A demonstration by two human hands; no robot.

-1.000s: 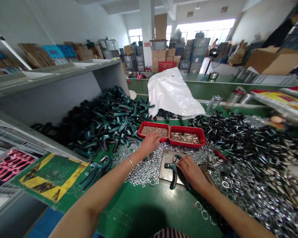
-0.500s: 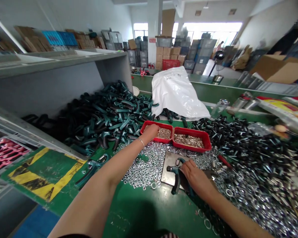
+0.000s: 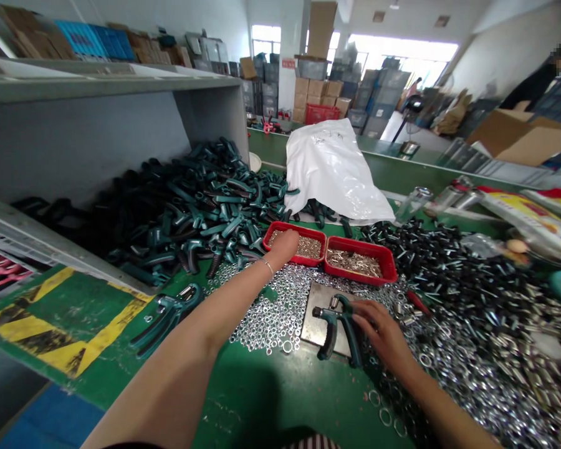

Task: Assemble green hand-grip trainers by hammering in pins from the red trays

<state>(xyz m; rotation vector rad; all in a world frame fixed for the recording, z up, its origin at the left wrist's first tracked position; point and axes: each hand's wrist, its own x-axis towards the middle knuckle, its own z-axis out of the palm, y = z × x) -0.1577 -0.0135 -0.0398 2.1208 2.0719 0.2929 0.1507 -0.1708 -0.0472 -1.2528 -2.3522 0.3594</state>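
We have the left hand (image 3: pixel 285 245) down in the left tray (image 3: pixel 311 262), among the bits (image 3: pixel 310 248); its fingertips are hidden, so we cannot tell whether they have closed on anything. To pick well here, we should take a light pinch from the top of the heap and keep the wrist clear of the rim, since the loose nuts (image 3: pixel 264 321) lie just below the forearm and could be swept about. The tool (image 3: pixel 354 340) lies on the metal plate (image 3: pixel 311 324), its handles spread toward us and overhanging the near edge; we would do well to keep it steady there. Our left arm reaches far forward, nearly straight, the hand dipping from the wrist. Our right arm comes in from the lower right, palm turned down, and the right hand (image 3: pixel 382 327) rests with thumb and fingers apart at the tool's right side, seemingly touching it without a grip.
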